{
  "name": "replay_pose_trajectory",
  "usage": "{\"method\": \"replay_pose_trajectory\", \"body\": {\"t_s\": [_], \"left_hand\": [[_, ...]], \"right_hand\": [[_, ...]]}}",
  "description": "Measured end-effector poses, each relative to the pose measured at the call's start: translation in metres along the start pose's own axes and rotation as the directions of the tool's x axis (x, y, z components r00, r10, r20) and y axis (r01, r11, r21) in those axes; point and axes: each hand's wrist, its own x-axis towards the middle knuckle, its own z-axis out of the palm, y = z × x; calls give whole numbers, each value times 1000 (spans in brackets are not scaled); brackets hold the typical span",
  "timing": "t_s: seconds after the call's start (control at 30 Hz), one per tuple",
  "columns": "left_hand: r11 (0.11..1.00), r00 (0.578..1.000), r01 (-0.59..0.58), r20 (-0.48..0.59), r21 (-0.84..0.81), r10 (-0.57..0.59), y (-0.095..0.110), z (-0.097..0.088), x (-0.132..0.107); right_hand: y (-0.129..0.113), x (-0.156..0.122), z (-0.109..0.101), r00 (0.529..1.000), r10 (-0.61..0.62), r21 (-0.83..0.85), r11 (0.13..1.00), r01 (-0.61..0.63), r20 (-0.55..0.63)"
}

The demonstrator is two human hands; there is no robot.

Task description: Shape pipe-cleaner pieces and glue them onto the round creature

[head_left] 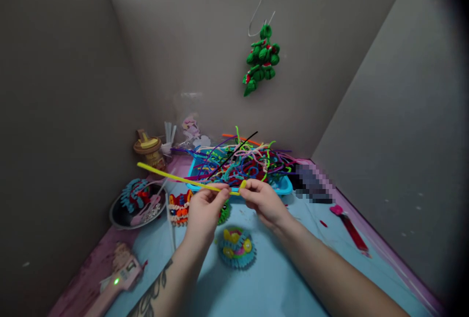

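Observation:
A yellow pipe cleaner (176, 178) stretches between my two hands above the table, its long free end reaching out to the left. My left hand (209, 207) pinches it between thumb and fingers. At its short end, which is bent over, my right hand (264, 202) grips it too. Below them on the table sits a light-blue pipe-cleaner piece (238, 248) with yellow and pink parts. Partly hidden behind my left hand are an orange and cream pipe-cleaner piece (179, 208) and a green one (224, 212).
A blue tray (284, 186) heaped with pipe cleaners stands at the back. On the left are a metal bowl (119, 215), a lidded cup (147, 148) and a pink glue gun (122, 275) with a green light. A red strap-like item (353, 234) lies right; green pipe-cleaner ornament (262, 58) hangs above.

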Motion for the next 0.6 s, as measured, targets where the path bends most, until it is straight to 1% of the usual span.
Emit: {"method": "replay_pose_trajectory", "body": {"t_s": [0.03, 0.1, 0.17, 0.2, 0.27, 0.33, 0.43, 0.5, 0.53, 0.6], "left_hand": [[1000, 1000, -8, 7, 13, 8, -1, 1, -1], [997, 999, -40, 31, 59, 38, -2, 1, -4], [992, 995, -86, 49, 98, 82, -2, 2, -7], [988, 993, -111, 56, 108, 105, -1, 2, -8], [981, 987, -153, 64, 119, 146, 0, 1, -10], [973, 983, -177, 76, 146, 167, 2, 1, -12], [964, 982, -185, 79, 191, 173, 4, 2, -14], [964, 986, -165, 62, 209, 155, 4, 2, -14], [964, 988, -153, 46, 216, 146, 4, 1, -13], [963, 991, -132, 16, 236, 132, 4, -1, -10]], "right_hand": [[1, 0, 0, 999, 45, 93, 995, -44, -16], [1, 0, 1, 992, 127, 252, 960, -121, -8], [1, -1, 2, 986, 167, 326, 932, -159, 5], [0, -2, 3, 987, 161, 320, 935, -153, 2], [1, -3, 4, 995, 99, 230, 969, -92, -21], [2, -4, 4, 999, 7, 88, 996, -3, -43], [3, -5, 4, 990, -139, -142, 981, 133, -34], [-1, -6, 4, 967, -253, -335, 912, 238, -2], [-3, -7, 4, 953, -302, -432, 856, 283, 27], [-9, -10, 4, 927, -359, -587, 729, 352, 111]]}}
